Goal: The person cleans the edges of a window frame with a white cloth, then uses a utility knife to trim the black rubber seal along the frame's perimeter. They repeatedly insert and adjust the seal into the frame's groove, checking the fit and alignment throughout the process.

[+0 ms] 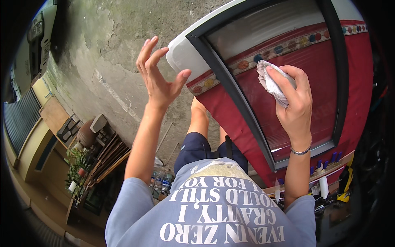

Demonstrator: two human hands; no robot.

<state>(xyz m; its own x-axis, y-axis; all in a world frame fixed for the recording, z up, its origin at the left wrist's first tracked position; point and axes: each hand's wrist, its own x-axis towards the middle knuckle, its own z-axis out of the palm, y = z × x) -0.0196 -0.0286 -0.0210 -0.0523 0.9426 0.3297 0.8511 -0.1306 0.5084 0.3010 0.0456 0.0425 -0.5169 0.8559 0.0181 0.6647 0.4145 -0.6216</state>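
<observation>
A crumpled white-grey piece of paper or cloth (272, 83) is pinched in my right hand (297, 99), over a glass pane (296, 111) set in a black frame (247, 105). Whether it touches the glass, I cannot tell. The framed pane lies on a table with a red cover (224, 119) and a patterned border of coloured dots, which shows through the glass. My left hand (158, 76) hovers with nothing in it near the table's rounded white corner (185, 53), its fingers spread.
Cracked concrete floor (107, 53) stretches beyond the table. A vehicle (36, 45) stands at the far left. Stacked wooden planks (109, 158) and a leafy plant (76, 168) are at the left, bottles (162, 181) beside me. Tools fill a wooden rack (335, 164) at the right.
</observation>
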